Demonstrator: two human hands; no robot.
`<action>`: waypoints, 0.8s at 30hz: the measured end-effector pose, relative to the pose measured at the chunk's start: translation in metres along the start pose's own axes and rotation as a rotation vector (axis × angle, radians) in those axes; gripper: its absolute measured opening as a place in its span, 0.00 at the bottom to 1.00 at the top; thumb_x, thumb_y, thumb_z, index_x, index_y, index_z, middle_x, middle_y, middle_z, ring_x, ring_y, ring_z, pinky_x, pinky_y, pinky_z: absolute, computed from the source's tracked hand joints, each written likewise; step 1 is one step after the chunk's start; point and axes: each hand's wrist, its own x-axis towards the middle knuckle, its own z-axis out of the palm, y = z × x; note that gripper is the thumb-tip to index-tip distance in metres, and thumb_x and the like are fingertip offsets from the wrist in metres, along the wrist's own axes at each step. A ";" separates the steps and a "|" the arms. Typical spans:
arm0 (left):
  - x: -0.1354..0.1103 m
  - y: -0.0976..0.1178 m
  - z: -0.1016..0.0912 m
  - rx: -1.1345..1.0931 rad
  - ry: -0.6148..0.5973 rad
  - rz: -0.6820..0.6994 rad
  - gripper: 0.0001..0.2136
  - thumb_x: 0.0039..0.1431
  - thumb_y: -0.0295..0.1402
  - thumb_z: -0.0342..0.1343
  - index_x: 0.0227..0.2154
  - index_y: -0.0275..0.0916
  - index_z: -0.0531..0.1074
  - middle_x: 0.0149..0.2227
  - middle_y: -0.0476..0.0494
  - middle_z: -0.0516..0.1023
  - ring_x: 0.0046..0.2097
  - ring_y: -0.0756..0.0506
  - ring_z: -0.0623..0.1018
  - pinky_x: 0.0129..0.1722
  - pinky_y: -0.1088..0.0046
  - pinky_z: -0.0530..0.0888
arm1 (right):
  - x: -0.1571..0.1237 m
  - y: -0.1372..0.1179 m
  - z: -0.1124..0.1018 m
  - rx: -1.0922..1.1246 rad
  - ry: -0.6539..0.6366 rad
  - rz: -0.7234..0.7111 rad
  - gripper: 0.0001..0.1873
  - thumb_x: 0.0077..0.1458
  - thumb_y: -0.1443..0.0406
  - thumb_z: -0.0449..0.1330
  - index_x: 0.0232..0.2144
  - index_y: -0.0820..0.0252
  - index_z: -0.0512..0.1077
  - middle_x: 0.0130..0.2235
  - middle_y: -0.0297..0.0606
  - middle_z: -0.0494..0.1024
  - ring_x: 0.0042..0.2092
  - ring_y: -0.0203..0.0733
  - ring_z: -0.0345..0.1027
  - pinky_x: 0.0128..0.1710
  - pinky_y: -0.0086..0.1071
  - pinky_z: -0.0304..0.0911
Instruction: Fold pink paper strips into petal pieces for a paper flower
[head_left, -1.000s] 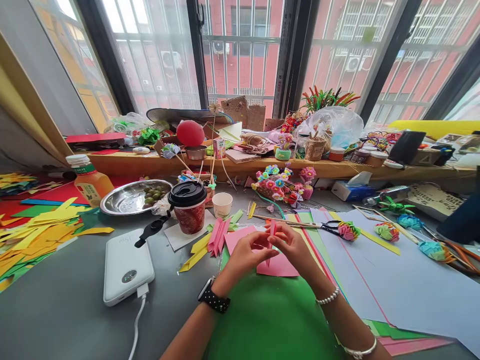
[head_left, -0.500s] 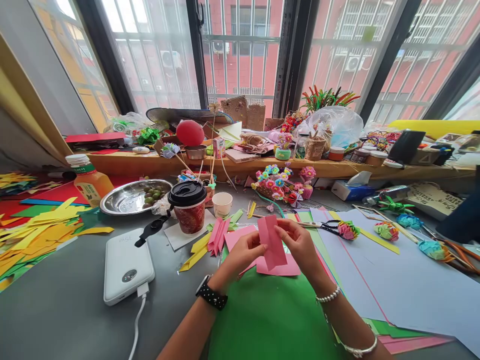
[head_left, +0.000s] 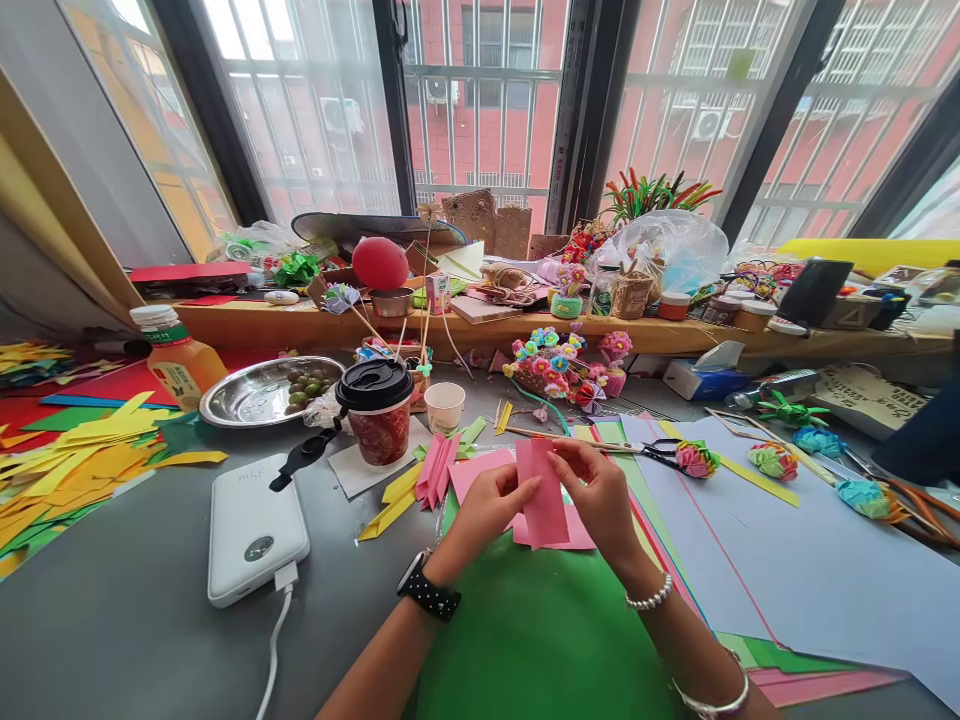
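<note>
Between my two hands I hold up a narrow rectangle of pink paper (head_left: 543, 505). My left hand (head_left: 487, 515) pinches its left edge, thumb across the front. At the upper right edge, my right hand (head_left: 598, 495) pinches it between thumb and fingers. Underneath, more pink paper (head_left: 577, 528) lies flat at the top of a green sheet (head_left: 547, 640). Another pink sheet (head_left: 480, 470) rests just left of it. Folded pink strips (head_left: 436, 472) and folded yellow strips (head_left: 394, 505) lie to the left of my hands.
A lidded coffee cup (head_left: 376, 425) and a small paper cup (head_left: 445, 408) stand beyond the strips. At left are a white power bank (head_left: 259, 530) with a cable and a metal plate (head_left: 240, 400) of fruit. Scissors (head_left: 656, 455) and folded paper flowers (head_left: 772, 462) lie on white sheets (head_left: 810, 580) at right.
The pink paper has turned a little more upright, and my left thumb has slid further across its front. Both hands still grip it in nearly the same place.
</note>
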 end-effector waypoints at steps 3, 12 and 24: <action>-0.001 0.004 0.000 -0.004 0.066 0.032 0.16 0.47 0.42 0.51 0.33 0.34 0.70 0.29 0.45 0.72 0.31 0.48 0.71 0.32 0.72 0.68 | -0.002 -0.001 0.001 -0.042 -0.015 -0.067 0.08 0.50 0.67 0.53 0.33 0.60 0.69 0.35 0.38 0.74 0.33 0.38 0.69 0.34 0.31 0.66; -0.002 0.007 -0.002 0.016 0.172 0.058 0.15 0.48 0.42 0.50 0.26 0.33 0.71 0.24 0.48 0.68 0.27 0.50 0.67 0.27 0.75 0.67 | -0.007 0.005 0.003 -0.268 -0.019 -0.418 0.14 0.52 0.71 0.51 0.41 0.56 0.68 0.36 0.39 0.73 0.38 0.40 0.65 0.37 0.32 0.63; -0.004 0.006 -0.003 0.068 0.208 0.118 0.14 0.49 0.41 0.49 0.21 0.34 0.69 0.20 0.51 0.62 0.25 0.52 0.64 0.24 0.78 0.62 | -0.008 0.011 0.001 -0.504 -0.031 -0.678 0.24 0.52 0.73 0.50 0.51 0.54 0.57 0.37 0.42 0.71 0.39 0.42 0.64 0.38 0.35 0.64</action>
